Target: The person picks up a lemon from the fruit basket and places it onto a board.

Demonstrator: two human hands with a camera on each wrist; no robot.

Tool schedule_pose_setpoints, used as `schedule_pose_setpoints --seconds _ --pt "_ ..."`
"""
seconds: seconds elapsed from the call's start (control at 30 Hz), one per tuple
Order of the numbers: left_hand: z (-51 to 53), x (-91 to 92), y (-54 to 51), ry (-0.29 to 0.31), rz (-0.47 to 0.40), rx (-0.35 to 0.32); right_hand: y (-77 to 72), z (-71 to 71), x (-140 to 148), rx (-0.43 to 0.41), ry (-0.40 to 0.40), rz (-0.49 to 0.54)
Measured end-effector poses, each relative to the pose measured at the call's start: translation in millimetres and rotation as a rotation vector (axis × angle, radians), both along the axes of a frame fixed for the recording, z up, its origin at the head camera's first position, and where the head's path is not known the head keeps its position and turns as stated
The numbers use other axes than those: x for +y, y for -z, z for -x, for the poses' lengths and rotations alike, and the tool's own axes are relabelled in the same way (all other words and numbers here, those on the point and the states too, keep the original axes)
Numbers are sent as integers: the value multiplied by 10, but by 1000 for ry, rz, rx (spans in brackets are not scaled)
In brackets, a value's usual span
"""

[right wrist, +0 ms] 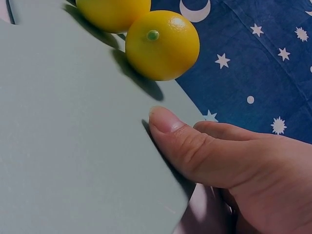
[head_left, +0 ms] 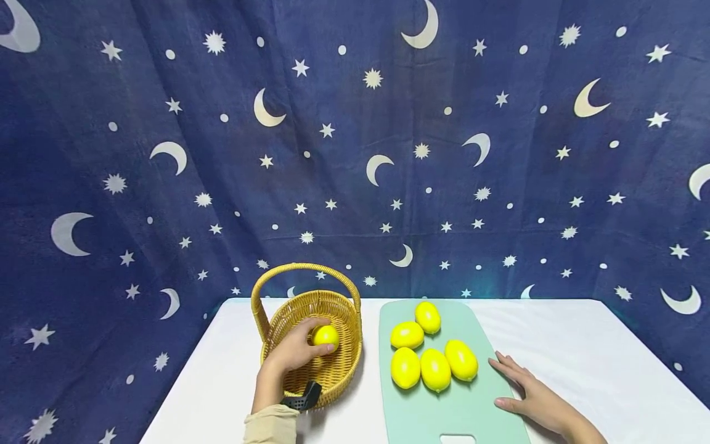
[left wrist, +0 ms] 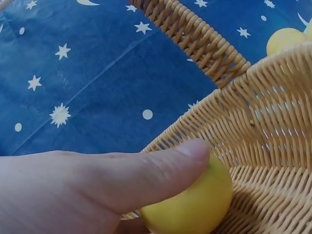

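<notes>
Inside the wicker basket [head_left: 344,370], my left hand [head_left: 296,348] holds a yellow lemon [head_left: 326,337] between thumb and fingers. In the left wrist view the thumb lies over the lemon [left wrist: 195,204], close to the woven wall; the other fingers are mostly hidden. My right hand [head_left: 535,398] rests at the right edge of the pale green cutting board [head_left: 432,413], its fingers extended and holding nothing. Several lemons [head_left: 435,370] lie grouped on the board, left of that hand. Close to the right thumb, the right wrist view shows one lemon [right wrist: 163,46] with a green stem end.
The basket's tall arched handle [head_left: 305,266] stands over its far side. Basket and board sit side by side on a white table [head_left: 577,345]. A dark blue curtain [head_left: 355,154] with moons and stars hangs behind. A black band [head_left: 304,398] circles the left wrist.
</notes>
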State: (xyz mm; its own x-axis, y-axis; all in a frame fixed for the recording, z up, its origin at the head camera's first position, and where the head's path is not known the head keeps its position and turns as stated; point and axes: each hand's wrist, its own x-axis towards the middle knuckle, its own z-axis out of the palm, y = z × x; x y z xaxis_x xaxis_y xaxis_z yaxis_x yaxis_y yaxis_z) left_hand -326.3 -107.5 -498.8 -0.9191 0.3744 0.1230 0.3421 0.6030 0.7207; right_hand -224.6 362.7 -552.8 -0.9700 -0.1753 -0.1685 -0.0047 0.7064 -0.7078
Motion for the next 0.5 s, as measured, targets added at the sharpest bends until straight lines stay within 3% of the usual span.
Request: schedule_pose_setpoints --seconds 0.27,0.5 --pt "-39 -20 -11 1 38 -14 2 -3 8 3 -10 2" --pt "-63 36 -53 56 74 -26 1 -9 -3 24 -7 2"
